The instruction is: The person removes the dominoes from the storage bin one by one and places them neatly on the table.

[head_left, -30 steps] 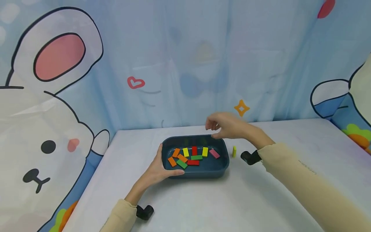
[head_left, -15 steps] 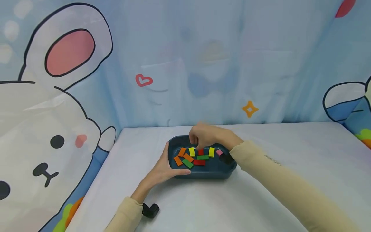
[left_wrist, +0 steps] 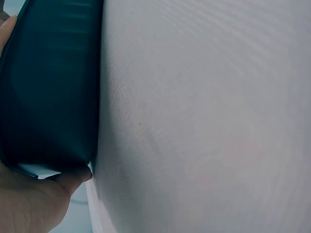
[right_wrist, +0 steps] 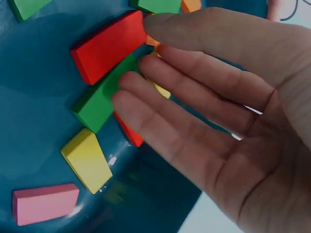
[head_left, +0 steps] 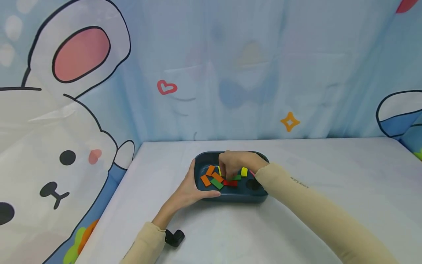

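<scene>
A dark teal tray (head_left: 235, 198) stands on the white table with several small coloured blocks lying in it. My left hand (head_left: 188, 187) grips the tray's left end, thumb along the front wall and fingers at the far side. Inside the tray, my right hand (head_left: 233, 163) reaches down with fingers slightly bent. In the right wrist view, its thumb tip meets the end of a red block (right_wrist: 109, 48), and its fingertips are over a green block (right_wrist: 99, 104). A yellow block (right_wrist: 87, 162) and a pink block (right_wrist: 46, 204) lie nearby. I see nothing pinched.
Orange blocks (head_left: 210, 170) and another green block (head_left: 217, 183) lie toward the tray's left side. A black wrist camera (head_left: 174, 238) sits below my left sleeve. Behind the white table (head_left: 313, 154) hangs a blue cartoon curtain (head_left: 204, 73).
My right hand has moved from above the tray's far right edge leftward and down among the blocks. The left hand keeps its grip. A yellow block right of the tray is out of sight.
</scene>
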The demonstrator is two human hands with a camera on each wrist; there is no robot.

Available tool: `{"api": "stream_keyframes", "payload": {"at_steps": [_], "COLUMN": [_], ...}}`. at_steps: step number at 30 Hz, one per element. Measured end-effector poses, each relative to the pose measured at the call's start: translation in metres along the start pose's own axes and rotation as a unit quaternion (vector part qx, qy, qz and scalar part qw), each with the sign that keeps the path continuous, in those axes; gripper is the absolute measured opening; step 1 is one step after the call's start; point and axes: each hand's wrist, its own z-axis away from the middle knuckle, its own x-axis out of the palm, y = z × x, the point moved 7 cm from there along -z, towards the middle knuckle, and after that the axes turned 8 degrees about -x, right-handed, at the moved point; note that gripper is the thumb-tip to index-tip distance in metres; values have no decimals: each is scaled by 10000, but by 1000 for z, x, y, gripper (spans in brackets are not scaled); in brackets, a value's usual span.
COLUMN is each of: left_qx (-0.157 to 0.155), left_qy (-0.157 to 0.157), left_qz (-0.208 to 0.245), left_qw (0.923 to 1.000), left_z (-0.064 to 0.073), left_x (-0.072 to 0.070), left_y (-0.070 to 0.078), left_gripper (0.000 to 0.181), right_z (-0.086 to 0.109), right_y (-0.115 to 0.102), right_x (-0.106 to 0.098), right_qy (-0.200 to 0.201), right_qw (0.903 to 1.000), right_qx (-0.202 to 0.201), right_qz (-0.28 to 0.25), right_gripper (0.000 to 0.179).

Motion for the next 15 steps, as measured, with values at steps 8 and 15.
{"api": "stream_keyframes", "payload": {"at_steps": [8, 15], "left_qx": [-160, -73], "left_qy": [54, -22], "left_qz": [-64, 96], "left_qw": [9998, 9999], "left_z": [1, 1], "left_x": [0, 0], "left_y": [-2, 1], "left_gripper": [136, 134], "right_z": [-6, -6], "right_y": [2, 0], "right_x": [5, 8], "right_qy": [-35, -66], "right_qw": [9997, 9994], "right_qx": [223, 320], "right_qz": [130, 112], "right_gripper": [13, 14]}}
